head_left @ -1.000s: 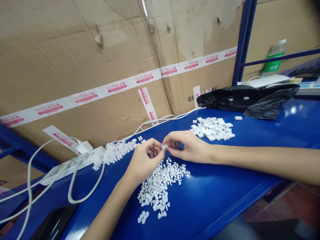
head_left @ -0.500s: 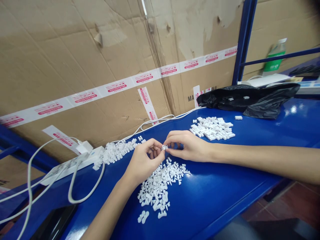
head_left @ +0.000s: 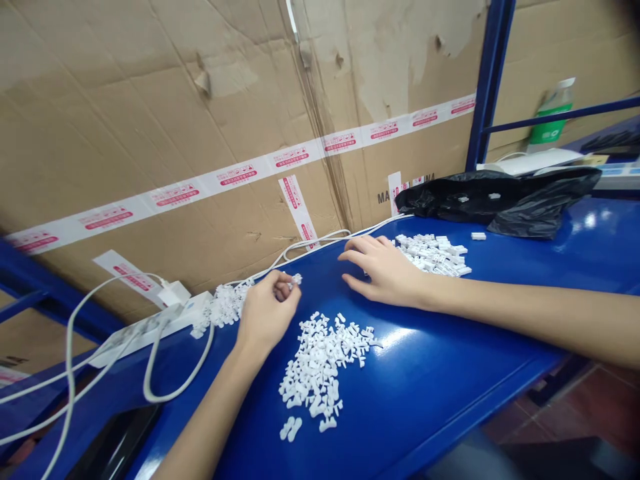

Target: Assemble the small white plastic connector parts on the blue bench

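Note:
My left hand (head_left: 267, 307) is closed, thumb and fingers curled together, beside the left heap of small white plastic pieces (head_left: 227, 307). At its fingertips shows a small white plastic piece (head_left: 296, 279), partly covered by the fingers. Over the blue table, my right hand (head_left: 383, 270) is open with fingers spread, just left of a heap of white rectangular plastic blocks (head_left: 437, 255) and partly hiding it. Between and below both hands lies a heap of small white bone-shaped plastic parts (head_left: 320, 363).
A white power strip (head_left: 150, 328) with looping cables lies at the left, near a black phone-like object (head_left: 115, 443). A black plastic bag (head_left: 530, 200) spreads at the back right, with a single white block (head_left: 479, 236) before it. Cardboard (head_left: 225, 120) stands behind the table (head_left: 425, 373).
My hands, which met at a small white piece, have parted. The left has moved left toward the left heap; the right has opened and shifted up and right, toward the block heap.

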A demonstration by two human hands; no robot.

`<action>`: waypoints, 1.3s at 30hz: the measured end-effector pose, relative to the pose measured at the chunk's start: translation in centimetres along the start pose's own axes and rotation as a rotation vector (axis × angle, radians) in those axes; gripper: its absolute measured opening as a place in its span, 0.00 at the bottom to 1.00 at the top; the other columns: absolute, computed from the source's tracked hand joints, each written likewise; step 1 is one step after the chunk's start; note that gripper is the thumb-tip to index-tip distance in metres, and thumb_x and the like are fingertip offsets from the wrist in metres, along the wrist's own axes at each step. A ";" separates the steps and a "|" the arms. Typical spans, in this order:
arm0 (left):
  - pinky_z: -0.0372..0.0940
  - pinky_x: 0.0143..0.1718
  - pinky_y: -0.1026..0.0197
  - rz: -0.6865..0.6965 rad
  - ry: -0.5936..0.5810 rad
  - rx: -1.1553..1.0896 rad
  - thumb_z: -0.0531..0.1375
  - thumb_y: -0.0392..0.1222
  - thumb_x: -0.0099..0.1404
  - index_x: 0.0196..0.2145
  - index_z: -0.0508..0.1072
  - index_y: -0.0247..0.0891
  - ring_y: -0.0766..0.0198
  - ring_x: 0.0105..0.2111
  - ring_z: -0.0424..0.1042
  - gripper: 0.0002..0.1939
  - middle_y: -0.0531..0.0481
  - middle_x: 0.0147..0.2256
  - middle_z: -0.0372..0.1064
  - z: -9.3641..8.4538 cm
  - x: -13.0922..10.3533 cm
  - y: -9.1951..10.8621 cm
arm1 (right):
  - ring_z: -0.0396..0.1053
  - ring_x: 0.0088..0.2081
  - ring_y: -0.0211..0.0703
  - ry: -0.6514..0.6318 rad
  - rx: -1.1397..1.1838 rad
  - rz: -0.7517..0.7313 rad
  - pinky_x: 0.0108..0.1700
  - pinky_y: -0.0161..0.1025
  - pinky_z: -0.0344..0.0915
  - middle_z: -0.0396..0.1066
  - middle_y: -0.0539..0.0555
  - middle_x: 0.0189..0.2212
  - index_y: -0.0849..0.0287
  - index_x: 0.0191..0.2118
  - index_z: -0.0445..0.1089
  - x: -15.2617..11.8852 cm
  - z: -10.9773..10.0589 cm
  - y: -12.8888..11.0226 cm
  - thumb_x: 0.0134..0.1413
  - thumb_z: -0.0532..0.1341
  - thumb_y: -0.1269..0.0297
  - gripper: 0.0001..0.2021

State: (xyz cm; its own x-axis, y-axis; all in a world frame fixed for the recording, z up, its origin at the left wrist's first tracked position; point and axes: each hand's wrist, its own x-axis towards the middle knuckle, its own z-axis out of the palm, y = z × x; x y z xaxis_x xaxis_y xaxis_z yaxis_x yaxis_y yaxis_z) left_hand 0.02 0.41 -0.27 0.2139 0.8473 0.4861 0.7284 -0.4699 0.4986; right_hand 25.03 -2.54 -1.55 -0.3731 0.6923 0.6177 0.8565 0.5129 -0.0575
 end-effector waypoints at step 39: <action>0.63 0.43 0.57 0.225 -0.575 -0.141 0.61 0.43 0.69 0.39 0.83 0.44 0.60 0.40 0.72 0.09 0.49 0.39 0.74 0.4 -1.2 3.6 | 0.72 0.42 0.53 -0.400 -0.224 0.029 0.42 0.45 0.53 0.74 0.62 0.41 0.65 0.38 0.76 0.5 -2.3 -0.5 0.69 0.57 0.64 0.13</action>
State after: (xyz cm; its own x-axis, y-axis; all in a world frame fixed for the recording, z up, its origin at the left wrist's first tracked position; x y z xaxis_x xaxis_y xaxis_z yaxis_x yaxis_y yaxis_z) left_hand 2.63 -2.22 0.68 0.6961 0.7029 0.1462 0.5405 -0.6471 0.5377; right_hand 25.27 -3.57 0.61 -0.4184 0.8690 0.2644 0.9083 0.3985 0.1274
